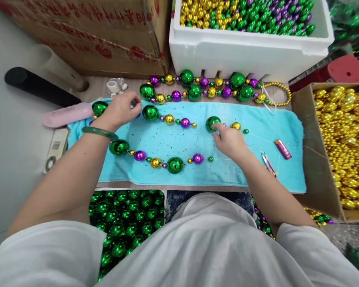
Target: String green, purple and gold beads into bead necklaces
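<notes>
A beaded strand curves over the turquoise towel [167,175], mixing green, purple and gold balls. My left hand [124,109], with a green bangle [100,132] at the wrist, is above the strand's left end, fingers curled in. What they pinch, if anything, is hidden; a bit of purple shows just below, beside a large green bead [150,113]. At the towel's middle right, the thumb and forefinger of my right hand [229,140] close on the edge of another large green bead [212,123]. A gold bead [235,126] and a small green one follow on its thread.
A finished-looking bead strand [211,92] lies along the towel's back edge. Small snips [268,164] and a pink packet [283,149] rest at right. Around stand a white foam box [245,52] of beads, a carton [317,159] of gold beads and a large cardboard box [107,40].
</notes>
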The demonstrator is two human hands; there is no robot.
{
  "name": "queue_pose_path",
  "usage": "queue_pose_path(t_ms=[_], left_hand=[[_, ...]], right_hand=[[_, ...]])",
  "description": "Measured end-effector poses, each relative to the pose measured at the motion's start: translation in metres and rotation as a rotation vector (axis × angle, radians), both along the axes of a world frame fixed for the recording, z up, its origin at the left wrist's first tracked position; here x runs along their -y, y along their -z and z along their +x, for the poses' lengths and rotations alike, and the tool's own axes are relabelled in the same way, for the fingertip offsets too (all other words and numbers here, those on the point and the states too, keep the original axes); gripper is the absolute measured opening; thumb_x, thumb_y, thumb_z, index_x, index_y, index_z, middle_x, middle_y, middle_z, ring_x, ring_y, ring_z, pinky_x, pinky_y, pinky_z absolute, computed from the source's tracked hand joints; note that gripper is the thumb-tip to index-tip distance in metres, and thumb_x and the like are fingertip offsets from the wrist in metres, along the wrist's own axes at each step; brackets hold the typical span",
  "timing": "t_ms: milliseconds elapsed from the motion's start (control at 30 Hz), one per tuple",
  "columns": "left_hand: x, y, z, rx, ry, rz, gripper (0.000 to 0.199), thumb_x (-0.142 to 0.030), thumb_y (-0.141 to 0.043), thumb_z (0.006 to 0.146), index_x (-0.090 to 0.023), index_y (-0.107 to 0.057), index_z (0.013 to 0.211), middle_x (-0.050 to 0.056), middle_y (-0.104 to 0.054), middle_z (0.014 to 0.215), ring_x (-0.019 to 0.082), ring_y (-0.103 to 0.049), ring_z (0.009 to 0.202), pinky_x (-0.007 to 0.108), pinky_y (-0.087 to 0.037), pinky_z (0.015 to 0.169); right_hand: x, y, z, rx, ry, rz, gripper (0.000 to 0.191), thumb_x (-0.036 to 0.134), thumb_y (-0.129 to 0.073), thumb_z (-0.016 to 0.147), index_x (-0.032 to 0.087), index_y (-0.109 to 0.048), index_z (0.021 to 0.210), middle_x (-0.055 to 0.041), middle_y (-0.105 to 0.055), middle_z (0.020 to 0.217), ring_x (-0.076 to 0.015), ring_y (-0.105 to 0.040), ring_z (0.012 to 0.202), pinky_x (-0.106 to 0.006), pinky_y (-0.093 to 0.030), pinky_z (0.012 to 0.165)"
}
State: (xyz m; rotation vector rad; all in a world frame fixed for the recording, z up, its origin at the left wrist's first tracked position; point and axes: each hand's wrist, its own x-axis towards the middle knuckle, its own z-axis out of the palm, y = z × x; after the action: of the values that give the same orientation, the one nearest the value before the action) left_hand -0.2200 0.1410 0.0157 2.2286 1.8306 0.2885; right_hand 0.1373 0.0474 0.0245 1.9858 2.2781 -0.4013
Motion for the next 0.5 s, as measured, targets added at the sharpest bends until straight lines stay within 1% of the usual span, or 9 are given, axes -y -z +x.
queue_pose_path(t_ms=[67,100,167,233,333,400,467,500], left_hand=[[-0.003,-0.003,-0.001,0.017,0.02,-0.044,0.023,-0.021,-0.053,0.081,-0.016,-0.065,0.1,0.005,-0.067,0.098,0.017,-0.059,0.089,0.03,-0.045,0.089],[-0.003,-0.003,0.0,-0.022,0.069,-0.088,0.029,-0.022,-0.054,0.079,-0.017,-0.065,0.105,0.006,-0.067,0.102,0.02,-0.06,0.094,0.032,-0.046,0.09],[-0.004,-0.003,0.001,-0.157,0.183,-0.193,0.041,-0.024,-0.055,0.075,-0.016,-0.064,0.114,0.011,-0.064,0.116,0.027,-0.06,0.107,0.038,-0.046,0.094],[-0.001,-0.004,0.003,-0.284,0.235,-0.271,0.049,-0.026,-0.054,0.074,-0.016,-0.063,0.12,0.014,-0.06,0.125,0.032,-0.057,0.115,0.043,-0.046,0.095],[0.008,-0.007,0.004,-0.371,0.255,-0.312,0.049,-0.028,-0.053,0.074,-0.021,-0.064,0.121,0.013,-0.059,0.129,0.034,-0.058,0.116,0.047,-0.045,0.096],[0.017,-0.009,0.003,-0.4,0.271,-0.318,0.048,-0.029,-0.055,0.073,-0.026,-0.065,0.12,0.012,-0.061,0.13,0.036,-0.057,0.117,0.051,-0.042,0.098],[0.026,-0.007,0.003,-0.43,0.292,-0.31,0.046,-0.03,-0.059,0.07,-0.027,-0.067,0.116,0.012,-0.061,0.13,0.039,-0.055,0.118,0.055,-0.039,0.101],[0.03,-0.005,0.003,-0.444,0.302,-0.293,0.044,-0.029,-0.059,0.07,-0.026,-0.069,0.113,0.012,-0.062,0.13,0.039,-0.055,0.119,0.056,-0.037,0.102]], right_hand=[[-0.004,0.005,-0.012,0.072,-0.067,-0.005,0.04,0.027,-0.039,0.096,0.019,-0.053,0.133,-0.0138,-0.073,0.097,-0.0286,-0.066,0.086,-0.03,-0.039,0.066],[-0.006,0.008,-0.017,0.092,-0.096,-0.006,0.041,0.025,-0.037,0.097,0.019,-0.051,0.135,-0.0145,-0.073,0.099,-0.0287,-0.067,0.086,-0.03,-0.039,0.066],[-0.01,0.013,-0.022,0.11,-0.13,0.004,0.045,0.023,-0.034,0.097,0.018,-0.047,0.14,-0.0158,-0.072,0.1,-0.0287,-0.068,0.087,-0.03,-0.04,0.066],[-0.012,0.017,-0.024,0.118,-0.135,0.017,0.049,0.021,-0.033,0.097,0.016,-0.043,0.145,-0.0174,-0.072,0.098,-0.0289,-0.068,0.087,-0.03,-0.041,0.066],[-0.014,0.02,-0.028,0.126,-0.128,0.0,0.057,0.013,-0.034,0.094,0.012,-0.035,0.15,-0.0195,-0.072,0.095,-0.0292,-0.069,0.086,-0.031,-0.044,0.066],[-0.016,0.021,-0.033,0.124,-0.121,-0.022,0.063,0.008,-0.036,0.09,0.01,-0.03,0.153,-0.0204,-0.072,0.092,-0.0288,-0.07,0.083,-0.031,-0.045,0.066],[-0.018,0.022,-0.039,0.109,-0.101,-0.048,0.067,0.005,-0.037,0.088,0.008,-0.026,0.154,-0.0207,-0.072,0.089,-0.0283,-0.071,0.082,-0.032,-0.047,0.066],[-0.019,0.023,-0.043,0.098,-0.087,-0.062,0.067,0.005,-0.037,0.087,0.007,-0.027,0.153,-0.0206,-0.072,0.088,-0.0282,-0.071,0.082,-0.032,-0.048,0.067]])
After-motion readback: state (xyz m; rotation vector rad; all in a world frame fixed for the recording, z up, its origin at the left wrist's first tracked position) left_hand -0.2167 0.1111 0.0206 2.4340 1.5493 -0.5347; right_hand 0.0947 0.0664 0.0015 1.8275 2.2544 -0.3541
